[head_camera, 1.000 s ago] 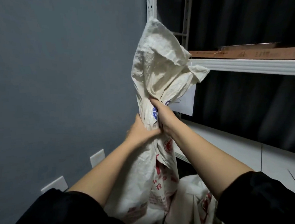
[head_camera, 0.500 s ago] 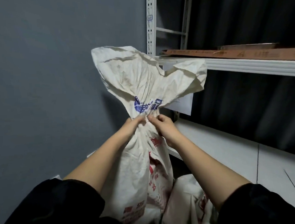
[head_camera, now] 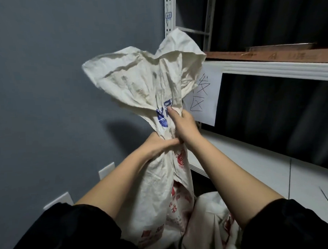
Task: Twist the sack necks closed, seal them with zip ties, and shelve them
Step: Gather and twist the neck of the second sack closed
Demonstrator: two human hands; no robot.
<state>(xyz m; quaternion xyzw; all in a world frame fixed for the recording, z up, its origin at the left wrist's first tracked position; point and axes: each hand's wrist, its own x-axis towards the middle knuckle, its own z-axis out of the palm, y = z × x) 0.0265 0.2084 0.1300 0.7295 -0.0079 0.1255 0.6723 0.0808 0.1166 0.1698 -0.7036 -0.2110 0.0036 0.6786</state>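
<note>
A white woven sack (head_camera: 162, 181) with red and blue print stands upright in front of me, its neck gathered and its loose top (head_camera: 144, 80) fanning out above. My left hand (head_camera: 158, 146) grips the bunched neck from the left. Just above it, my right hand (head_camera: 185, 126) grips the neck from the right, thumb pressed on the blue print. No zip tie is visible.
A second white sack (head_camera: 214, 223) lies low right. A white metal rack rises on the right, with a lower shelf (head_camera: 264, 161), an upper shelf (head_camera: 270, 70) holding brown board, and a paper sign (head_camera: 201, 96). Grey wall with sockets (head_camera: 107, 169) on the left.
The sack's loose top has turned and shifted right and upward. My right hand moved up above my left on the neck; my left hand wrapped lower around it.
</note>
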